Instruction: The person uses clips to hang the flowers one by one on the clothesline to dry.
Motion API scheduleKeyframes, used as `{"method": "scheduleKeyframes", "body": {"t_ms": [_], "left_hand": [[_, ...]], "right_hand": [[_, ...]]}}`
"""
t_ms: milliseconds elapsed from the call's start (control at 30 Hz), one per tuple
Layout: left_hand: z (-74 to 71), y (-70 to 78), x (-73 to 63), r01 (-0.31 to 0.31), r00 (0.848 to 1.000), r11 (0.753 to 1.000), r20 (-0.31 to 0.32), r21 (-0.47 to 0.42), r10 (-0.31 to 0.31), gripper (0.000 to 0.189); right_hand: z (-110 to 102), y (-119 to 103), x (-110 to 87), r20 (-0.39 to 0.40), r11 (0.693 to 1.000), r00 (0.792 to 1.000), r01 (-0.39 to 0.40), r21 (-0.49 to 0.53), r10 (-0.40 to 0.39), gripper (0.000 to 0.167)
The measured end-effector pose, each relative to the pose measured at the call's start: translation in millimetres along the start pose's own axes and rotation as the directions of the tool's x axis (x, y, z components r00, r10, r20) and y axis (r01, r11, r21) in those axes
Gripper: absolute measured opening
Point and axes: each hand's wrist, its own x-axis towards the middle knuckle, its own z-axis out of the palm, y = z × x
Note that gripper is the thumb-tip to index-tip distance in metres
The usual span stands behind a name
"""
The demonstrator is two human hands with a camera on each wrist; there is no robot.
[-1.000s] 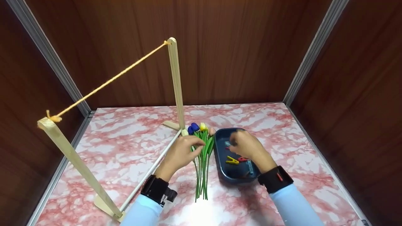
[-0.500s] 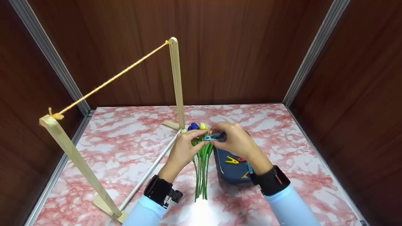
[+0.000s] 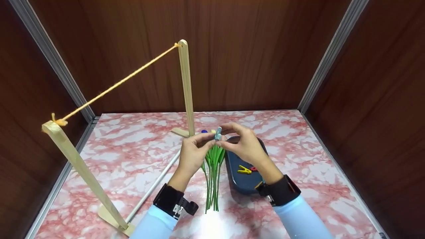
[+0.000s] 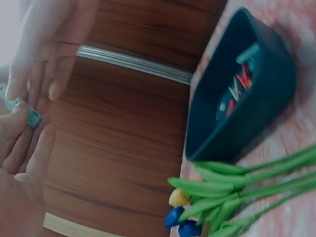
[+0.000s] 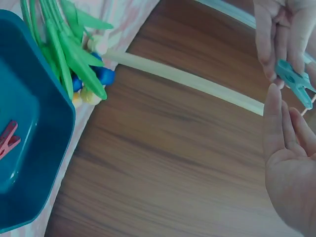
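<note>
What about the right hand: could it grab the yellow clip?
Probably yes: the yellow clip lies uncovered in the open tray nearby, though the right hand is busy at the blue clip.

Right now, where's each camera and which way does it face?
Head: on the head, facing forward and down; left hand, right hand, sleeves.
Left wrist: on that wrist, facing wall, bin and tulips; both hands at left edge.
Right wrist: likewise; both hands at right edge.
Both wrist views share the blue clip.

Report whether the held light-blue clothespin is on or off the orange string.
Off: the head view shows the light-blue clothespin pinched in the left hand, apart from the orange string.
</note>
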Motion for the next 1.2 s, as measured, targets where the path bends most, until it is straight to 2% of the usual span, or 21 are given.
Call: {"method": "scheduleKeyframes", "body": {"t_ms": [100,233,467,633,900,1200], "left_hand": [[1.0,1.6,4.2,0.034,0.999,0.997,-0.027,-0.069,-0.036,0.024],[2.2,0.4,8.3,0.057,0.997,0.994,-0.053,-0.092,-0.062,0.024],[-1.2,-4.9,12.4,0.107,0.990,0.994,-0.083,-0.035,-0.109,0.023],[-6.3,-10.3,23.4,0.114,0.990,0.993,-0.076,-0.026,-0.115,0.030],[-11.9,-10.6,39.9,0.133,0.991,0.991,-0.020,0.001,-0.133,0.034],[-14.1,-3.0,44.0,0.199,0.980,0.979,-0.015,-0.034,-0.200,0.032]], "right_hand": [[3,1,3.7,-0.007,0.999,1.000,-0.030,0.034,0.030,0.038],[9,5,9.0,-0.024,0.992,0.997,-0.067,0.108,0.070,0.031],[17,16,15.4,-0.005,0.966,0.990,-0.138,0.217,0.142,0.024],[16,28,20.1,0.027,0.944,0.982,-0.188,0.273,0.187,0.027],[23,36,27.8,0.057,0.945,0.986,-0.169,0.279,0.160,0.028],[24,33,31.4,0.053,0.959,0.990,-0.137,0.247,0.128,0.025]]}}
